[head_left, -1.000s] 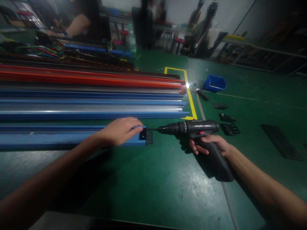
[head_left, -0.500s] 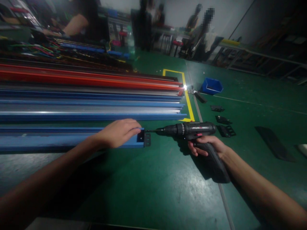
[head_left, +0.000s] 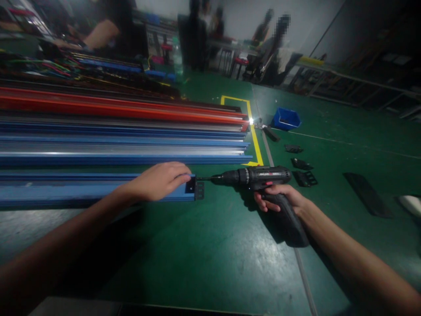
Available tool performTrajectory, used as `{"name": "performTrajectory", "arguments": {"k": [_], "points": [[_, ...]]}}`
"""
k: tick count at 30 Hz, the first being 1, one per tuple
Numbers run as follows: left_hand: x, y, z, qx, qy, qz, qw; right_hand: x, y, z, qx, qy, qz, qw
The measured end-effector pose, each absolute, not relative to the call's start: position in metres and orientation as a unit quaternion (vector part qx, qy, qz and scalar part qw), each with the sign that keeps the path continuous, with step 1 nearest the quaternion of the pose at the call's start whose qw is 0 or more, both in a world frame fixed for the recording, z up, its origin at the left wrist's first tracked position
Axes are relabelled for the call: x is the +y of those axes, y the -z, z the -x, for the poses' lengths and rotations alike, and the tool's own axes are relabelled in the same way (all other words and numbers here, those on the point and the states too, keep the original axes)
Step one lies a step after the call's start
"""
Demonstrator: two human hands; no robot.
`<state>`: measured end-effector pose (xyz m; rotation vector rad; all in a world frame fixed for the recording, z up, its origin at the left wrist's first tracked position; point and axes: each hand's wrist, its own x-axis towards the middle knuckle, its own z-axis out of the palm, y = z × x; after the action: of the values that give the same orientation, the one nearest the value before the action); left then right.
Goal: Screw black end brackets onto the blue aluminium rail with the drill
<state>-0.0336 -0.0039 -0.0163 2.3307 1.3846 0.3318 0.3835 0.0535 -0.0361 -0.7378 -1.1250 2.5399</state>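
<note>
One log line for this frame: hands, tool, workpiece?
left hand: resting on blue rail end | right hand: gripping cordless drill | bit: level, at black end plate | surface: green table

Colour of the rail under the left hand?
Blue rail, with a black bracket at its end. The head view shows it best.

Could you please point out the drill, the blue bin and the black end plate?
drill (head_left: 263,176), head view, on its black body.
blue bin (head_left: 284,125), head view, on its front wall.
black end plate (head_left: 199,190), head view, on its slotted face.
</note>
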Motion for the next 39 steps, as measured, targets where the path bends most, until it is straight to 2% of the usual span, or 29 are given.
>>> {"name": "performTrajectory", "arguments": {"k": [39], "points": [[-0.0026,0.022,0.0373,0.484,-0.113,-0.841,0.215,0.0539,0.035,-0.3816,-0.391,-0.876,0.251,0.129]]}}
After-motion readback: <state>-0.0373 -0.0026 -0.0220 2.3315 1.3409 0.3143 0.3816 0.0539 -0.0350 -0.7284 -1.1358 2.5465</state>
